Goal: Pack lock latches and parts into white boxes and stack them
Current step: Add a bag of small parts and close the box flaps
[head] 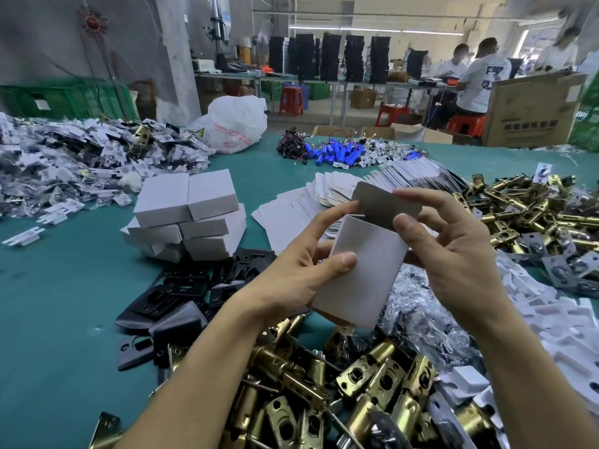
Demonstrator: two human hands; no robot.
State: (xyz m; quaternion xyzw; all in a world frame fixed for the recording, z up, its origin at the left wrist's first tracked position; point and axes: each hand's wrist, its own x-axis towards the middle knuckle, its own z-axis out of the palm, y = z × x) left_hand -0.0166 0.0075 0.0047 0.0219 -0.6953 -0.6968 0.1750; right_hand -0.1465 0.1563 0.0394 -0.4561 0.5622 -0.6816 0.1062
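Observation:
I hold a small white box (363,270) upright above the table, its grey top flap raised. My left hand (301,270) grips the box's left side, thumb across its front. My right hand (453,254) grips the right side, with the fingertips pinching the flap's edge. What is inside the box is hidden. Brass lock latches (340,393) lie heaped just below my hands, and more latches (525,205) are piled at the right. A stack of closed white boxes (188,215) stands to the left.
Black plates (181,296) lie left of my forearm. Flat unfolded box blanks (308,202) fan out behind the box. Bagged parts (81,160) are heaped at far left, blue batteries (337,153) at the back, clear screw bags (418,312) on the right. People work at distant benches.

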